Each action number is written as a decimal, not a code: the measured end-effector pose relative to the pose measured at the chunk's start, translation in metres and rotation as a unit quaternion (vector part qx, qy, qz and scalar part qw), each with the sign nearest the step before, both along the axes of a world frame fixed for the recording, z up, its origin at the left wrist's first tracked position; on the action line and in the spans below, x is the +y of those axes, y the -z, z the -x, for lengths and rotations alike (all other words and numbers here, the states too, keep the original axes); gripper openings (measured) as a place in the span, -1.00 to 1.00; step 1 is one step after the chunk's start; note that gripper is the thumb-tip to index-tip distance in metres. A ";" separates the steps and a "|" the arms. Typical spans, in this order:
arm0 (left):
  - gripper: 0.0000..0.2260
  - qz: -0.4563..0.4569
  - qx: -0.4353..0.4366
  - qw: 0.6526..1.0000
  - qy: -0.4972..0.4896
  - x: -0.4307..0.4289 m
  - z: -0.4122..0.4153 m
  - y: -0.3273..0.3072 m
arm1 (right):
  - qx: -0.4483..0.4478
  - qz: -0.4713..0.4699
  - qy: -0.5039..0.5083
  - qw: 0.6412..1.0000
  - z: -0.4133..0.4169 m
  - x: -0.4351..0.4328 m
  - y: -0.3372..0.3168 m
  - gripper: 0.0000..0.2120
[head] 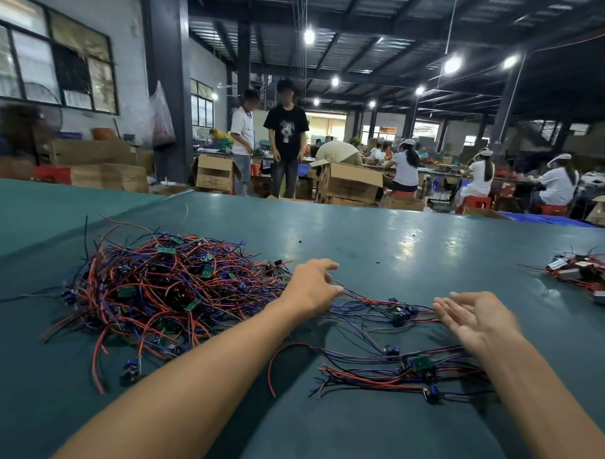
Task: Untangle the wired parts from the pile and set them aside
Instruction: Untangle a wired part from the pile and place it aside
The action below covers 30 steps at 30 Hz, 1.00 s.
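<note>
A big tangled pile of red, blue and black wired parts (166, 289) with small green boards lies on the left of the teal table (397, 239). My left hand (311, 289) reaches to the pile's right edge, its thumb and curled fingers pinching a few wires. Those wires run right to a small wired part (398, 315) lying on the table. My right hand (475, 317) hovers just right of that part, palm turned up and inward, fingers relaxed and holding nothing. A separated bundle of wired parts (415, 366) lies below my right wrist.
Another heap of wired parts with grey blocks (584, 278) sits at the table's right edge. Beyond the far edge stand cardboard boxes (351, 184), two standing people (286, 137) and several seated workers at benches.
</note>
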<state>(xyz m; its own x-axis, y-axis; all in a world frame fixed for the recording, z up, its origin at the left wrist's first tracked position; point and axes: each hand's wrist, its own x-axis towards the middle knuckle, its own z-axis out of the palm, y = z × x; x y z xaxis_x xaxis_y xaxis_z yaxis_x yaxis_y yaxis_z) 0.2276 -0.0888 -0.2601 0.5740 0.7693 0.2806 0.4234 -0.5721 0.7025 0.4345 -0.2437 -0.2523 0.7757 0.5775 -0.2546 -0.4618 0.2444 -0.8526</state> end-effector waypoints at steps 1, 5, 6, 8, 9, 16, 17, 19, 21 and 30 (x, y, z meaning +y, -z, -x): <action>-0.54 -0.007 0.000 1.000 -0.010 0.002 0.005 -0.001 | 0.001 -0.006 0.009 1.000 -0.001 0.000 0.000 -0.72; -0.60 -0.079 0.033 0.996 -0.034 0.010 0.046 -0.012 | -0.043 -0.009 0.058 0.997 0.006 0.002 -0.001 -0.84; -0.60 -0.124 0.108 0.985 -0.055 0.012 0.059 -0.015 | -0.075 0.008 0.062 0.995 0.009 0.004 -0.001 -0.87; -0.58 -0.217 0.309 0.916 -0.138 0.016 0.084 -0.019 | -0.143 0.034 0.053 0.988 0.019 0.007 0.000 -0.87; -0.58 -0.226 0.393 0.875 -0.172 0.017 0.096 -0.020 | -0.181 0.040 0.042 0.982 0.024 0.009 0.000 -0.87; -0.84 -0.296 0.398 0.839 -0.222 0.019 0.139 0.000 | -0.568 0.064 0.036 0.820 0.069 0.017 0.017 -0.86; -0.83 -0.310 0.384 0.840 -0.226 0.018 0.141 0.007 | -0.615 0.058 0.039 0.785 0.074 0.016 0.019 -0.86; -0.85 -0.342 0.335 0.848 -0.227 0.019 0.144 0.018 | -0.676 0.037 0.037 0.735 0.081 0.014 0.022 -0.87; -0.93 -0.386 0.281 0.851 -0.220 0.018 0.148 0.018 | -0.699 0.027 0.033 0.714 0.083 0.014 0.023 -0.85; -0.87 -0.438 0.091 0.880 -0.163 0.007 0.147 0.021 | -0.708 0.008 0.004 0.706 0.083 0.016 0.028 -0.85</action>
<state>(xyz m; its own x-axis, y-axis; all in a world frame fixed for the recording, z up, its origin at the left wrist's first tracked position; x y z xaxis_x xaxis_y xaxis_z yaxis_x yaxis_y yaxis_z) 0.0804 -0.0822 -0.2811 0.4589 0.4367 0.7737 0.7255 -0.6869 -0.0426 0.3519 -0.2273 -0.2806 0.2619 0.5778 0.7730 0.8584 0.2266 -0.4602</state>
